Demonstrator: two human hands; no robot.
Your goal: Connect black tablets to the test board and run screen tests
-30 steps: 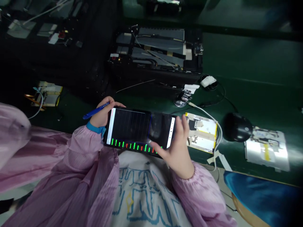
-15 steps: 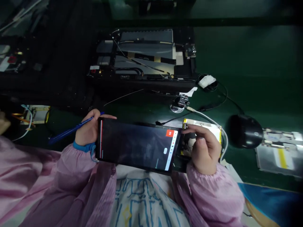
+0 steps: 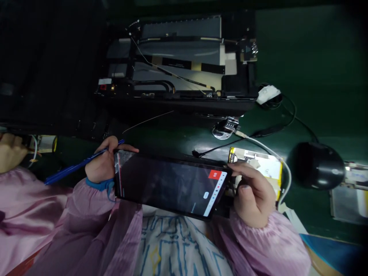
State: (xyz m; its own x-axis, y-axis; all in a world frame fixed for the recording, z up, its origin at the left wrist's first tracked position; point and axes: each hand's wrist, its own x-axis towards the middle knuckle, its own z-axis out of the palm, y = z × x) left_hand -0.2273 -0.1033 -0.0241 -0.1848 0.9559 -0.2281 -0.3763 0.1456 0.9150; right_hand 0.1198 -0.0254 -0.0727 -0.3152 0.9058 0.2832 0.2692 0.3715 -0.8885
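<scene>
A black tablet (image 3: 166, 182) with a lit screen is held level in front of my body. It shows a dark picture, a red block and a white strip with small icons near its right end. My left hand (image 3: 99, 165) grips its left edge, and a long blue pen-like tool (image 3: 74, 165) is tucked between the fingers of that hand. At the tablet's upper right corner, my right hand (image 3: 254, 195) holds on with its index finger along the edge and the other fingers curled. Partly behind that hand lies a bare battery pack (image 3: 267, 166) with yellow edges.
An opened tablet body (image 3: 178, 73) lies on black stacked parts at the back. A metal stand with counter dials (image 3: 227, 126), a white cable (image 3: 264, 147), a black round object (image 3: 319, 165) and another battery part (image 3: 349, 203) are nearby. A co-worker's hand (image 3: 11, 151) is at left.
The view has shifted, so the bench items sit farther out. The tablet tilts slightly more, and both hands keep their hold. The co-worker's hand shows more fully at left.
</scene>
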